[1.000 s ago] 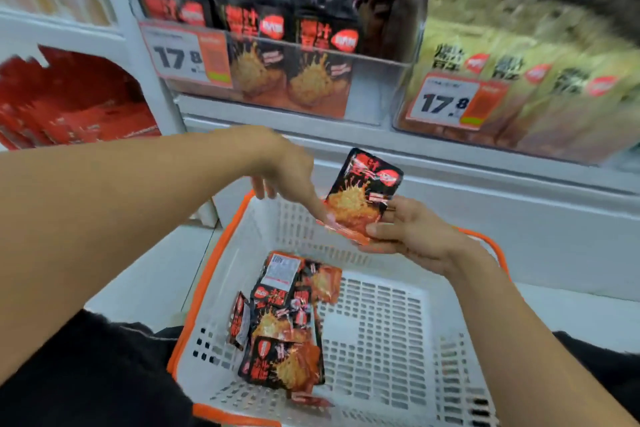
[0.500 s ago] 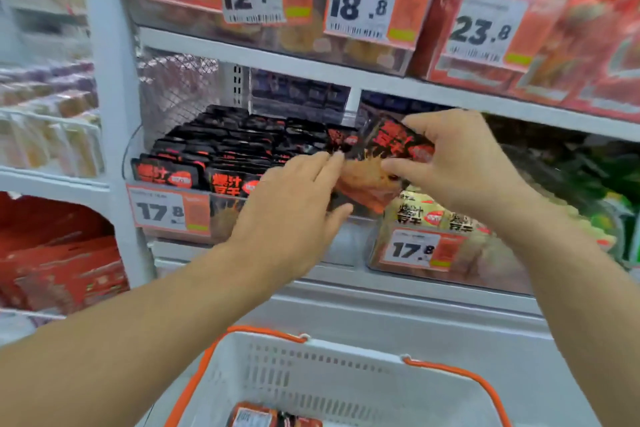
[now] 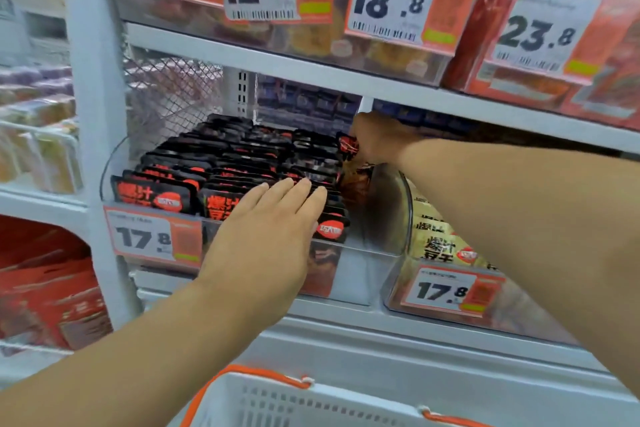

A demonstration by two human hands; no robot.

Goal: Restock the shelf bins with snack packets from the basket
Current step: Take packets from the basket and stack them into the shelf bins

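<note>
Since the previous frame the right hand [image 3: 375,146] has carried the snack packet [image 3: 348,149] deeper, to the bin's [image 3: 388,218] rear right side. Fingers curled round packet, upright, long axis vertical. Left hand [image 3: 270,236] flat, fingers straight, on front packets [image 3: 162,196]. White store shelving [image 3: 311,69]; basket [image 3: 277,402] below.
</note>
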